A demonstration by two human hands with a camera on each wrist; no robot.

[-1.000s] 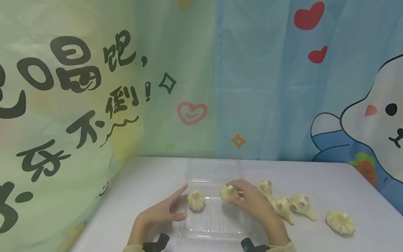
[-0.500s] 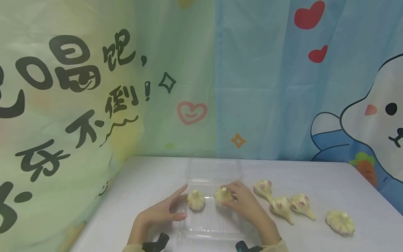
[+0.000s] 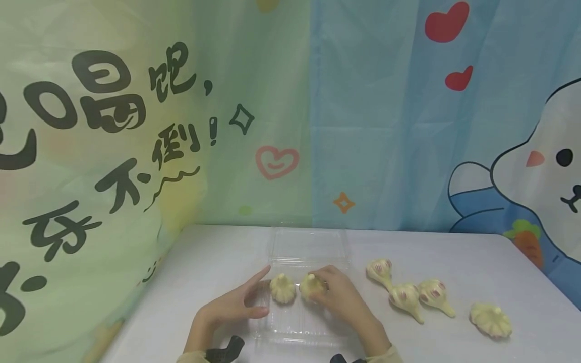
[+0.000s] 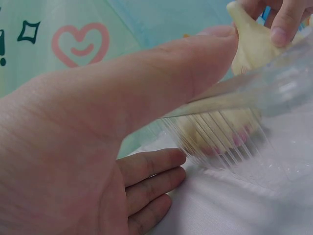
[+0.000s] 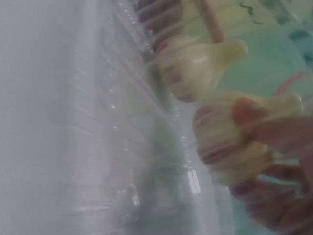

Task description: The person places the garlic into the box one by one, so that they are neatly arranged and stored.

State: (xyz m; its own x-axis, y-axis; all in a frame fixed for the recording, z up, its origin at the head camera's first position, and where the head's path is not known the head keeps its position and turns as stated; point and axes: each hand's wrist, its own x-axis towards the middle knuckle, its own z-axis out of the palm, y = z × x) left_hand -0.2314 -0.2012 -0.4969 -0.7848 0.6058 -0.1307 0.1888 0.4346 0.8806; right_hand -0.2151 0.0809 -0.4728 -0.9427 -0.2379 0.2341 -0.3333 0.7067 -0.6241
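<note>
A clear plastic clamshell box (image 3: 290, 327) lies on the table with its lid (image 3: 308, 244) folded back. One garlic bulb (image 3: 282, 289) sits upright in the box's left part. My right hand (image 3: 338, 292) pinches a second garlic bulb (image 3: 311, 287) between thumb and fingers, stem up, just right of the first one; whether it touches the box floor I cannot tell. My left hand (image 3: 236, 304) rests at the box's left side, thumb and fingers apart and fairly straight. In the left wrist view the left thumb (image 4: 195, 58) lies along the box's rim.
To the right of the box, on the white table (image 3: 445, 348), lie several more garlic bulbs: one at the back (image 3: 379, 272), two close by in front of it, and one bulb (image 3: 490, 320) farther right. A printed curtain (image 3: 363, 126) hangs behind the table.
My right hand has moved left with its garlic bulb, bringing it from the box's right side to near the first bulb. The left hand has stayed in place.
</note>
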